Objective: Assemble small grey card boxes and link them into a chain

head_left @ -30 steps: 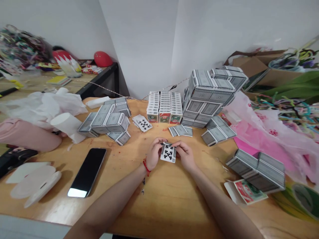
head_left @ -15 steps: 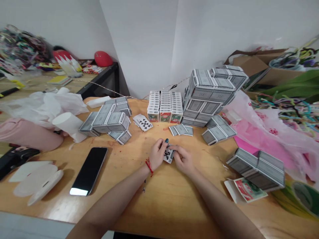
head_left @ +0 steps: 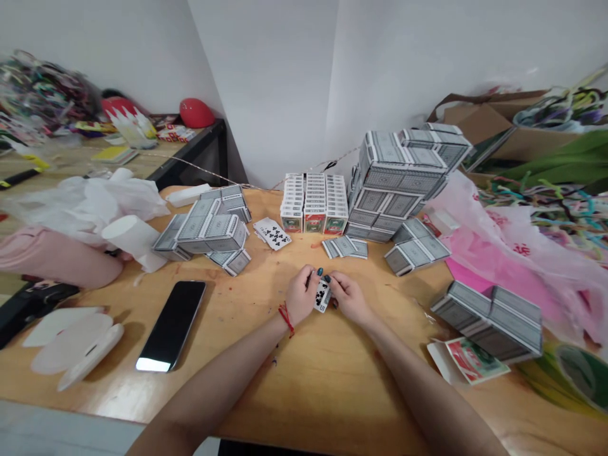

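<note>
My left hand (head_left: pixel 303 296), with a red cord bracelet at its wrist, is closed on a playing card (head_left: pixel 322 296) with black club pips. From the other side, my right hand (head_left: pixel 348 297) pinches the same card near its upper right edge. Whether more cards lie beneath it I cannot tell. Beyond my hands, a few loose cards (head_left: pixel 344 246) rest face down. A small fan of face-up club cards (head_left: pixel 273 234) lies farther left. Behind these stand rows of card boxes (head_left: pixel 314 202) with red and green fronts.
Tall stacked grey card-back blocks (head_left: pixel 399 180) rise at the back right, with a smaller folded pile (head_left: pixel 211 225) on the left. A phone (head_left: pixel 171 326) lies at left, near a pink roll (head_left: pixel 59 256). An open card box (head_left: pixel 475 361) sits at right under more blocks (head_left: pixel 489 320).
My right thumb has come up onto the card's top edge, where the index finger reached across before. The card has shifted slightly right between my hands. Things on the table stay put.
</note>
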`<state>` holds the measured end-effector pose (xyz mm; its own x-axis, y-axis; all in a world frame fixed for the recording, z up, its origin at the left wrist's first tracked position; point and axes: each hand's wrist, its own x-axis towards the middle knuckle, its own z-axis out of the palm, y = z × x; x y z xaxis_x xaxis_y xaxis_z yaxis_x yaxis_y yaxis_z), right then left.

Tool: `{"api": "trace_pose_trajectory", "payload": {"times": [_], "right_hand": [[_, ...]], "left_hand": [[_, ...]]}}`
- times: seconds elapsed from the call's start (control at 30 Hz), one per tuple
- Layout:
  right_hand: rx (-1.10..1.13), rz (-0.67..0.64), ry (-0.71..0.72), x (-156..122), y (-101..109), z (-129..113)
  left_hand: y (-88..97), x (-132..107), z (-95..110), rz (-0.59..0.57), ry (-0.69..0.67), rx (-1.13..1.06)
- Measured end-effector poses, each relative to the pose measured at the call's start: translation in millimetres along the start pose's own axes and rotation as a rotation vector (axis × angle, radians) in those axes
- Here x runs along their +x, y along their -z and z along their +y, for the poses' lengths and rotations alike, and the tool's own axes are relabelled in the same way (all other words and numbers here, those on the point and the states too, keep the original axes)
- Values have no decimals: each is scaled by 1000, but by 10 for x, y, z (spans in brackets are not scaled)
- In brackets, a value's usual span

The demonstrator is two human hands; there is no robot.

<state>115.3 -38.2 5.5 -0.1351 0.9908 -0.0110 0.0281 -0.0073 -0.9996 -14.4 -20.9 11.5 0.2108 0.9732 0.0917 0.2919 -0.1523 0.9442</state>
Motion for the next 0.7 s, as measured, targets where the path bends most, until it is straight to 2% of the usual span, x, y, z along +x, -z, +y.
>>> {"api": "trace_pose_trajectory", "payload": {"times": [0.3,0.47,0.57,0.7], "right_hand": [[-57,15,16,-20,1,12],[18,44,-23,-17,-13,20],[-40,126,46,6,-13,21],[-211,270,227,31,3,12]], "left_hand": [[4,7,-3,10,24,42],[-14,26,-19,116,76,-57],[-10,45,-25,167,81,-117],[13,51,-32,100,22,-126]]}}
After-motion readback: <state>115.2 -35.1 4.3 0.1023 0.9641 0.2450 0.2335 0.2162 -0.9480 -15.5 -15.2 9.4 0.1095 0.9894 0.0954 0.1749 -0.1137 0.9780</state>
